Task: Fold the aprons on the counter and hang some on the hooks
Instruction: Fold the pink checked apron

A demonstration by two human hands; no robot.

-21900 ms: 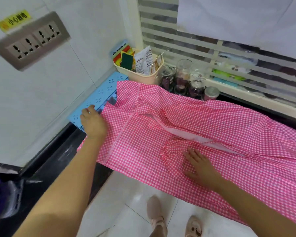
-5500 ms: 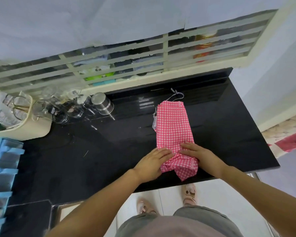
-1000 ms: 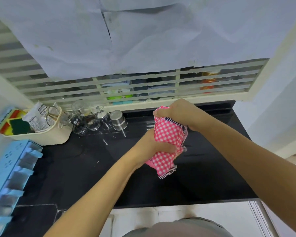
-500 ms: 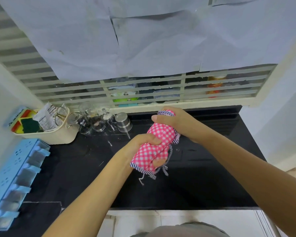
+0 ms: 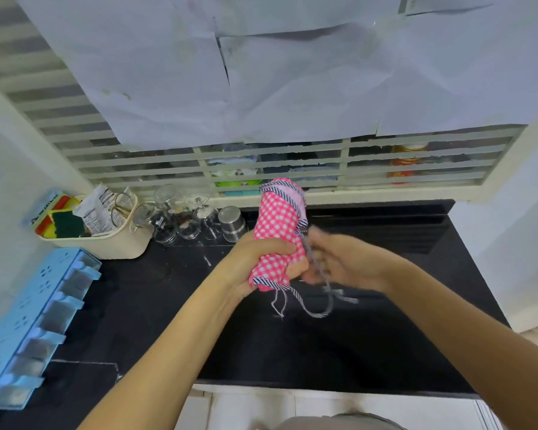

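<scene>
A pink-and-white checked apron (image 5: 278, 218) is rolled into a tight upright bundle, held above the black counter (image 5: 370, 336). My left hand (image 5: 255, 262) grips the lower half of the roll. My right hand (image 5: 342, 262) is just right of it, fingers curled round the striped tie string (image 5: 317, 268), which blurs with motion. The string's loose ends (image 5: 311, 308) dangle below the roll. No hooks are in view.
Glass jars (image 5: 180, 218) and a steel cup (image 5: 232, 223) stand at the counter's back. A cream basket (image 5: 106, 240) with sponges and packets sits at the back left. A blue rack (image 5: 28, 330) lies along the left wall. Paper covers the slatted window behind.
My right hand left the top of the roll and came down to the right side, now taking the tie string. The roll stands more upright in my left hand.
</scene>
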